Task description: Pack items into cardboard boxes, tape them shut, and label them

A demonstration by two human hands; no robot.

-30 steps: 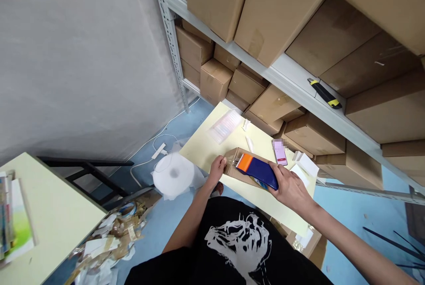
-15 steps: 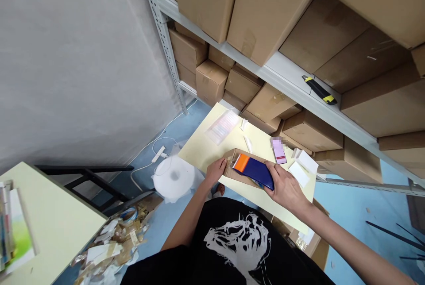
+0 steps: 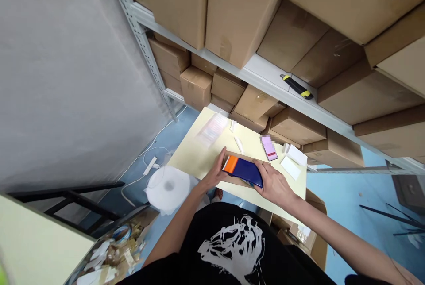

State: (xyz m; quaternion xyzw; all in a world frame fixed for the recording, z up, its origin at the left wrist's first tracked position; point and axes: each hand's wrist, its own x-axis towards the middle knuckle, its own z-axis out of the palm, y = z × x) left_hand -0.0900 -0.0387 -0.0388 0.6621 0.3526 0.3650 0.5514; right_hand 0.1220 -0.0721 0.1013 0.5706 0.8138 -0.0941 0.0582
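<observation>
A flat navy packet with an orange end (image 3: pixel 241 171) lies in a shallow open cardboard box (image 3: pixel 239 179) on a pale yellow tabletop (image 3: pixel 195 159). My left hand (image 3: pixel 215 172) grips the box's left end, with the fingers over its rim. My right hand (image 3: pixel 272 185) is closed over the packet's right end and hides that end of the box. Most of the box's underside is hidden. Close to my right hand, a phone with a pink screen (image 3: pixel 270 154) lies on the tabletop.
White cards (image 3: pixel 289 167) and a clear plastic sleeve (image 3: pixel 210 130) lie on the tabletop. Cardboard cartons fill a metal shelf (image 3: pixel 265 83) behind it, with a yellow-black utility knife (image 3: pixel 296 86) on the ledge. A white foam roll (image 3: pixel 168 187) stands on the blue floor.
My hands have drawn closer together around the box, and the left hand now grips its end. The whole scene has shifted left in view as my head turned.
</observation>
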